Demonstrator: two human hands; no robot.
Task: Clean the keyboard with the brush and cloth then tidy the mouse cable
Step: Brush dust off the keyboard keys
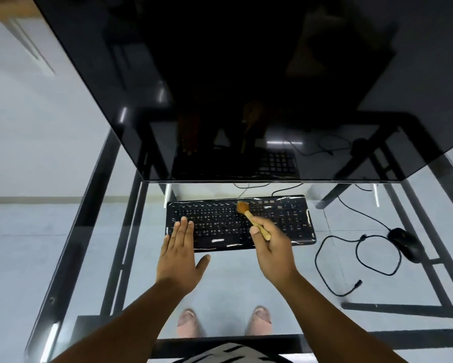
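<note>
Our stance: we stand at a glass bench point(220, 279), our feet visible through it, arms reaching forward over its near edge.
Left hand point(179, 254): it lies flat and open, holding nothing, fingertips pressed on the near left keys of the keyboard point(285, 221); we judge it is there to pin the board so it does not slide under the strokes.
Right hand point(272, 251): its grip is closed around the wooden handle of the brush point(249, 214), pencil-fashion, low on the handle for control.
Brush bristles: they point away from us and touch the top key rows near the middle of the board, angled to flick dust out from between keys.
Keyboard: black, lying square across the bench centre, its cable running off behind.
Mouse point(406, 244): black, well to the right, untouched.
Mouse cable point(356, 258): sprawled in loose loops between keyboard and mouse, its plug end lying free; tidying is not yet begun.
Cloth: we cannot see one.
Monitor point(246, 87): a dark screen at the far edge, reflecting the hands.
</note>
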